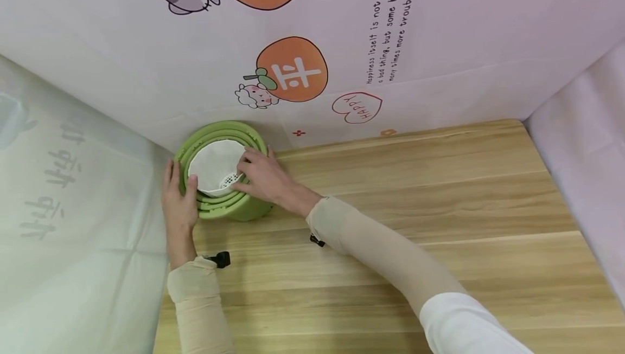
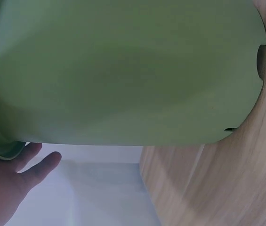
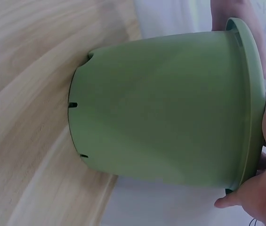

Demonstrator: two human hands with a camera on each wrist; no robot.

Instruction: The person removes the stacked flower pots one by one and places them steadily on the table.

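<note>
A large green flowerpot [image 1: 251,211] stands upright on the wooden table, with more green rims nested inside it. Innermost sits a white flowerpot [image 1: 212,161], some small holes showing low in it. My left hand [image 1: 179,205] grips the nested pots from the left, thumb over the rim and fingers along the outside. At the opposite side, my right hand [image 1: 269,178] pinches the white pot's near right rim between thumb and fingers, while another finger reaches past the outer green rim. Both wrist views show the outer pot's smooth side and the notches at its base.
Behind the pots rises a white printed backdrop [image 1: 439,45], and a pale side sheet [image 1: 88,180] hangs close on the left. The wooden table [image 1: 439,197] stretches away to the right. Black clips [image 1: 222,259] stick out at the sleeve cuffs.
</note>
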